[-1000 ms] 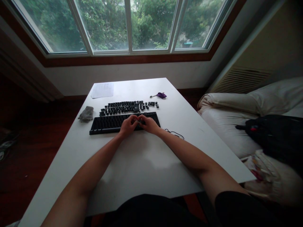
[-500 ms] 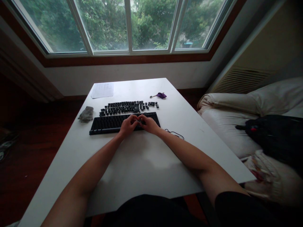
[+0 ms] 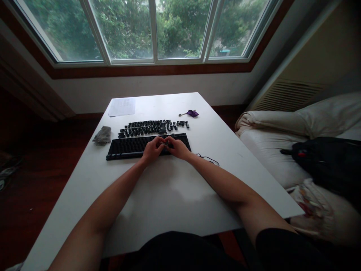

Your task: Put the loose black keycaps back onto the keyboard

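Note:
A black keyboard (image 3: 128,146) lies on the white table, its left part in plain view. Over its right half my left hand (image 3: 153,148) and my right hand (image 3: 177,147) meet, fingertips nearly touching. Both hands are closed, with fingers pinched around something small and dark with a thin, light glint. What it is cannot be made out at this size. Just behind the keyboard, loose black keycaps (image 3: 141,130) lie in uneven rows. My hands cover part of the keyboard's keys.
A crumpled grey cloth or bag (image 3: 102,136) lies left of the keyboard. Paper sheets (image 3: 122,107) rest at the table's far left. A purple object with a light handle (image 3: 193,113) lies at the back right. A black cable (image 3: 210,159) curls right of the keyboard.

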